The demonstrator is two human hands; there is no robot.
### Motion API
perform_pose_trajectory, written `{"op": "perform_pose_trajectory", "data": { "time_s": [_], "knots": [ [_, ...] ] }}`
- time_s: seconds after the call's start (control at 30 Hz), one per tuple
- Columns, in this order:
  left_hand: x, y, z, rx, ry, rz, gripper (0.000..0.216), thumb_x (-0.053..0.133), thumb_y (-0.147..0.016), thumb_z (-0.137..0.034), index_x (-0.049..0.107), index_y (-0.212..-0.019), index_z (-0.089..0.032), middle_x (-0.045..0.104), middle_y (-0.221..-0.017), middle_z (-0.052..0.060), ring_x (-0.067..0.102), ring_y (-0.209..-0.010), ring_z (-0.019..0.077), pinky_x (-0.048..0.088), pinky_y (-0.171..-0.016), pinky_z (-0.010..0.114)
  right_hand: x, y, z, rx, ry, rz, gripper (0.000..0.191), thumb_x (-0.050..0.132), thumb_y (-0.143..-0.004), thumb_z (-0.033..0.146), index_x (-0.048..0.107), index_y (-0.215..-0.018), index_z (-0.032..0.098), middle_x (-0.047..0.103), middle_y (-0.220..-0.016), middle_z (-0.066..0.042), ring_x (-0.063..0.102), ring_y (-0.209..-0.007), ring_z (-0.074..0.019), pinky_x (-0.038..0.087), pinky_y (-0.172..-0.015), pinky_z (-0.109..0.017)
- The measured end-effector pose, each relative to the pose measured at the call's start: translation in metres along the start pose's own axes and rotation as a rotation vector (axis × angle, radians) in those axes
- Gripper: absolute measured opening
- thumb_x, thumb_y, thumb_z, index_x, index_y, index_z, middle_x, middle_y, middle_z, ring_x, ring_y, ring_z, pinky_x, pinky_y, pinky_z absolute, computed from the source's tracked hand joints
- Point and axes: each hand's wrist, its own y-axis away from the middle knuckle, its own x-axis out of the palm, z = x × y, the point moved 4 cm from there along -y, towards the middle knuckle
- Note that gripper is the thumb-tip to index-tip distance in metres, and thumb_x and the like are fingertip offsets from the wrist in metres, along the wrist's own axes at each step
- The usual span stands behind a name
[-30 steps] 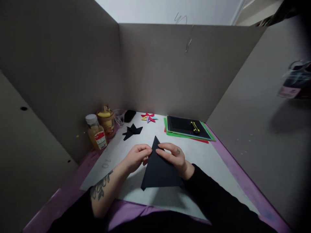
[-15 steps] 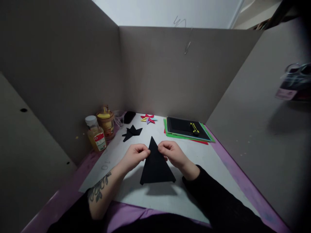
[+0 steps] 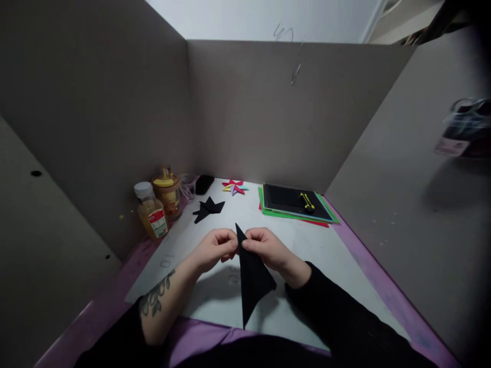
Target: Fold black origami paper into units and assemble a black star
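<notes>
A folded black sheet of paper [image 3: 253, 283], long and pointed, is held up over the white sheet [image 3: 207, 301]. Its narrow tip points away from me and one sharp lower corner hangs toward me. My right hand [image 3: 271, 249] pinches it near the tip, thumb on the facing side, other fingers behind. My left hand [image 3: 215, 249] is closed at its left edge, the fingertips partly hidden there. Beyond my left hand lies a black folded paper piece with several points [image 3: 209, 208]. A multicoloured paper star [image 3: 235, 187] rests farther back.
At back right, a yellow-and-black cutter [image 3: 307, 202] lies on a stack of coloured paper [image 3: 282, 197]. A juice bottle [image 3: 151, 212], a lidded cup [image 3: 168, 191], a clear plastic item [image 3: 187, 186] and a dark phone-like object [image 3: 204, 184] line the left. Grey panels [image 3: 299, 112] enclose the table.
The black paper has turned from a flat-facing triangle to a narrower, slanted one, its lower left corner swinging toward me. Both hands have come closer together near its tip.
</notes>
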Motion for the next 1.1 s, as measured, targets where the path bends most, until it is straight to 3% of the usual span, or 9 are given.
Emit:
{"op": "perform_pose_trajectory", "data": {
  "time_s": [0.3, 0.47, 0.63, 0.83, 0.97, 1.1],
  "knots": [
    [0.001, -0.001, -0.006, -0.004, 0.016, -0.057, 0.033, 0.073, -0.069, -0.042, 0.055, -0.071, -0.014, 0.044, -0.049, -0.006, 0.036, -0.041, 0.0041, 0.027, -0.04, 0.017, -0.002, 0.0, 0.001, -0.055, 0.09, 0.016, 0.032, 0.068, -0.072, 0.041, 0.051, -0.062, 0.016, 0.04, -0.048, 0.007, 0.031, -0.044, -0.0061, 0.021, -0.044, -0.02],
    [-0.004, -0.003, -0.007, 0.014, 0.001, -0.148, 0.031, 0.07, -0.07, -0.043, 0.058, -0.075, -0.015, 0.048, -0.053, -0.005, 0.038, -0.041, 0.004, 0.027, -0.039, 0.017, -0.002, 0.003, 0.01, -0.098, 0.207, -0.07, 0.029, 0.064, -0.072, 0.037, 0.05, -0.058, 0.016, 0.041, -0.05, 0.006, 0.033, -0.047, -0.0069, 0.026, -0.046, -0.02],
    [-0.006, -0.003, -0.014, 0.007, -0.16, -0.26, 0.029, 0.07, -0.068, -0.038, 0.062, -0.082, -0.014, 0.052, -0.056, -0.004, 0.042, -0.043, 0.0055, 0.029, -0.038, 0.017, 0.001, 0.004, 0.015, -0.1, 0.353, -0.156, 0.023, 0.059, -0.073, 0.031, 0.05, -0.058, 0.017, 0.041, -0.051, 0.006, 0.035, -0.048, -0.0076, 0.027, -0.045, -0.02],
    [0.001, 0.0, -0.025, 0.021, -0.3, -0.332, 0.02, 0.065, -0.07, -0.034, 0.06, -0.07, -0.014, 0.053, -0.053, -0.003, 0.042, -0.041, 0.0061, 0.03, -0.037, 0.017, 0.004, 0.002, 0.014, -0.117, 0.413, -0.15, 0.023, 0.057, -0.075, 0.031, 0.051, -0.058, 0.016, 0.04, -0.053, 0.005, 0.034, -0.05, -0.008, 0.026, -0.046, -0.02],
    [-0.001, -0.002, -0.02, 0.015, -0.268, -0.298, 0.024, 0.065, -0.072, -0.037, 0.061, -0.07, -0.014, 0.053, -0.053, -0.003, 0.044, -0.043, 0.0067, 0.032, -0.039, 0.017, 0.004, 0.003, 0.013, -0.094, 0.383, -0.113, 0.024, 0.057, -0.077, 0.033, 0.054, -0.061, 0.016, 0.042, -0.053, 0.005, 0.035, -0.049, -0.0081, 0.026, -0.045, -0.02],
    [-0.006, -0.004, -0.01, -0.015, -0.097, -0.224, 0.031, 0.067, -0.073, -0.043, 0.065, -0.073, -0.012, 0.051, -0.051, -0.003, 0.038, -0.04, 0.0047, 0.028, -0.039, 0.018, 0.005, 0.003, 0.011, -0.088, 0.334, -0.011, 0.027, 0.059, -0.076, 0.035, 0.05, -0.059, 0.016, 0.037, -0.052, 0.006, 0.032, -0.049, -0.0074, 0.025, -0.045, -0.02]
  ]
}}
